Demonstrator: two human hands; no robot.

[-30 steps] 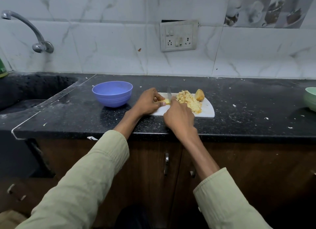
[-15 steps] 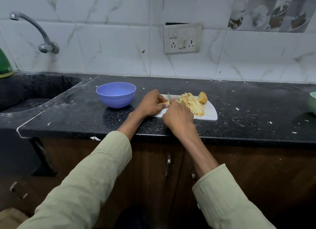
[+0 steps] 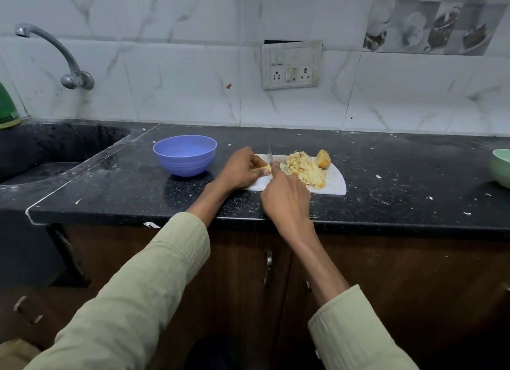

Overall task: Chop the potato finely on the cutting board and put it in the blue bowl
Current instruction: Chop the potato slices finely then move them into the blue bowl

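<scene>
A white cutting board (image 3: 335,183) lies on the black counter. On it is a heap of chopped yellow potato (image 3: 303,169), with an uncut potato chunk (image 3: 323,158) at its far right. My left hand (image 3: 241,169) pins a small potato piece (image 3: 263,167) to the board's left end. My right hand (image 3: 285,197) grips a knife (image 3: 269,155), whose blade stands against that piece, tip pointing away from me. The blue bowl (image 3: 185,155) sits left of the board, and nothing shows inside it.
A sink (image 3: 41,151) with a curved tap (image 3: 55,56) is at the far left. A green bowl (image 3: 501,166) is cut off by the right edge. A wall socket (image 3: 292,66) is above the board. Potato scraps dot the counter (image 3: 400,182).
The hands stay at the board's left end, with the knife blade still at the small potato piece. The camera has shifted slightly.
</scene>
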